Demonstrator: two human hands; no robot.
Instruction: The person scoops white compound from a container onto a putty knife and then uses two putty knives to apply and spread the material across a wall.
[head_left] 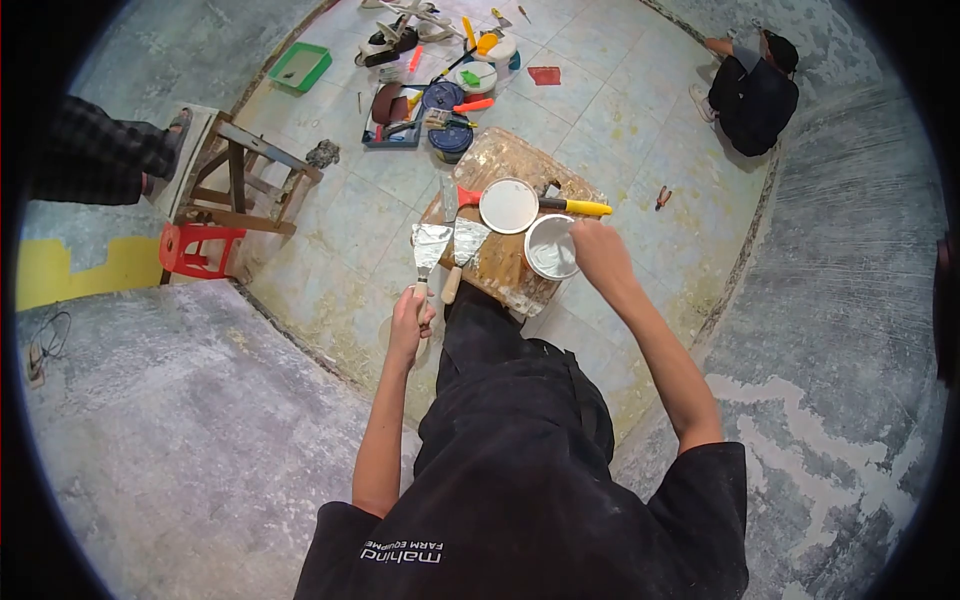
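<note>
My left hand point(408, 320) is closed around the handle of a putty knife point(432, 244), whose broad blade carries white paste. At the right rim of a white tub point(548, 250) with whitish paste inside, my right hand point(600, 252) is closed on the edge; its fingertips are partly hidden. The tub is at the right edge of a stained wooden board point(515, 270). Also on the board lie a second putty knife point(466, 246) with a smeared blade, a round white lid point(508, 206), a red-handled scraper point(460, 197) and a yellow-handled tool point(585, 208).
Beyond the board are dark blue buckets point(450, 137), a tool tray point(392, 135) and a green tray point(299, 67). Pliers point(662, 197) lie on the tiles. A person point(760, 95) crouches by the right wall; another's legs point(120, 150) are on a wooden stand point(235, 175) near a red stool point(200, 245).
</note>
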